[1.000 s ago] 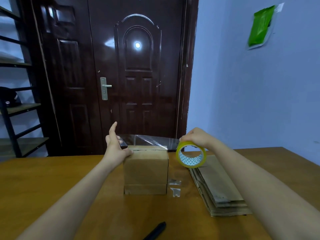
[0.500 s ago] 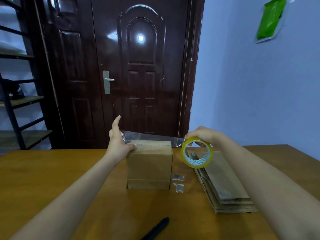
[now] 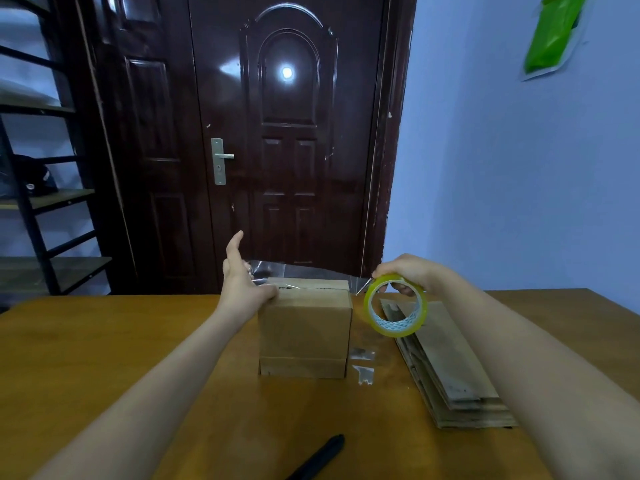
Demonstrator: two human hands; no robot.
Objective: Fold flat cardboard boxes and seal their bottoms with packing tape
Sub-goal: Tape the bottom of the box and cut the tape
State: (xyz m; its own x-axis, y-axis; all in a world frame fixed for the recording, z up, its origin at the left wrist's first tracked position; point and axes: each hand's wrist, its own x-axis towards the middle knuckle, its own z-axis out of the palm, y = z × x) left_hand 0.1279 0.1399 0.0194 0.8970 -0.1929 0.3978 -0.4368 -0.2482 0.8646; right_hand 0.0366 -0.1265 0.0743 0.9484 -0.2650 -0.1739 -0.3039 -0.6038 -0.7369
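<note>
Your left hand [image 3: 242,289] is pinning tape [image 3: 304,271] to the box [image 3: 304,327], right hand [image 3: 403,271] gripping the roll [image 3: 394,306]; slack (mid-frame) risks wrinkling.

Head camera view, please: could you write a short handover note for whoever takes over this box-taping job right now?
Left hand: open, thumb pressing the free end of the tape strip onto the top left edge of the folded box.
Right hand: holding the tape roll in the air beside the box's right side, strip stretched above the top seam.
Things: stack of flat boxes on the table at right; tape scraps beside the box; a dark pen-like tool near the front edge.
Done: box folded, flaps closed.
Left: press the strip down, cut it, then do the stack.
</note>
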